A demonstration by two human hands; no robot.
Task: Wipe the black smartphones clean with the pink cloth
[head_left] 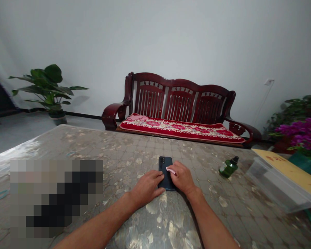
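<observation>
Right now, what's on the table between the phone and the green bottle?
Head view: only the right hand with a pink cloth at the phone; from there to the green bottle, bare table.

Dark blue phone [165, 165] lies flat on the counter [134, 145], back up, camera cluster at its far left corner, long axis pointing away. Its near end is hidden under both hands. A pink cloth [170, 170] sits on its right edge, pinched in the right hand [182, 178].
</observation>
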